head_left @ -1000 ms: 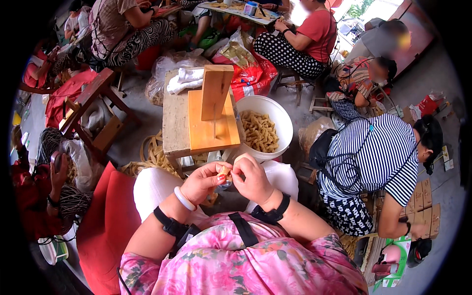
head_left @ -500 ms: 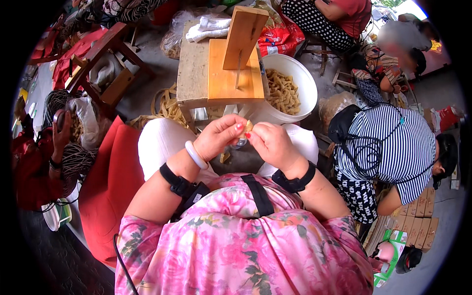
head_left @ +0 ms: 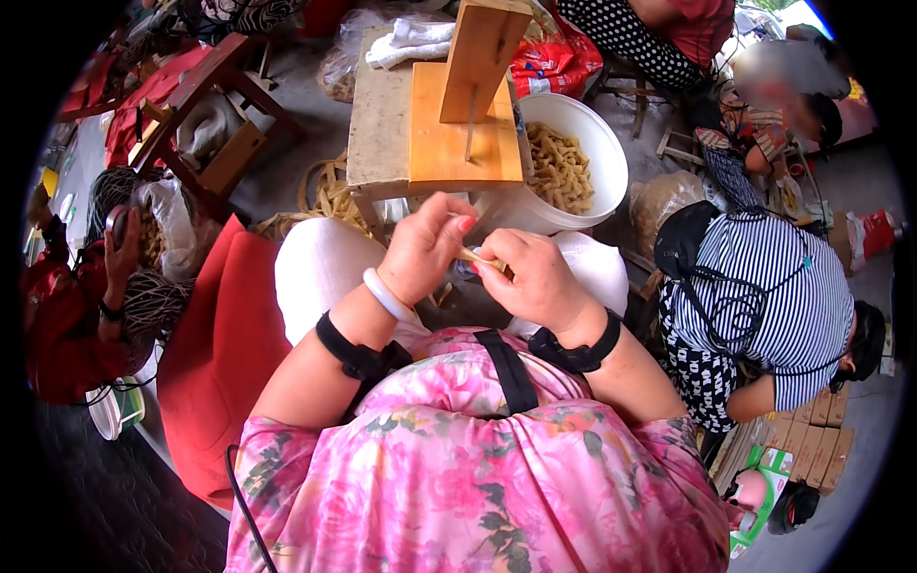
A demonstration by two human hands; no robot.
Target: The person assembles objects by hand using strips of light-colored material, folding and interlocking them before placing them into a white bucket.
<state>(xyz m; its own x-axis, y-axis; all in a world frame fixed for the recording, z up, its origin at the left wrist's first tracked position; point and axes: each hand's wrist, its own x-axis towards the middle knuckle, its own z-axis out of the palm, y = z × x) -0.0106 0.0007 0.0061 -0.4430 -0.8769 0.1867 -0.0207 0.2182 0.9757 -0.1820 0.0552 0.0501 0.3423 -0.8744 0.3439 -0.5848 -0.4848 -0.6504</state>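
Item: pale tan strip [head_left: 475,256], pinched between the fingers of my left hand [head_left: 425,246] and right hand [head_left: 537,279], just below the wooden worktop [head_left: 382,124]. Right of the worktop: white bucket [head_left: 594,153] of tan twisted pieces [head_left: 559,172]. Behind the bucket: red printed bag [head_left: 554,62]. On the worktop's far end: white cloth [head_left: 411,40].

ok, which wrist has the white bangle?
The left hand: a white bangle circles its wrist above a black strap. The right hand has only a black strap.
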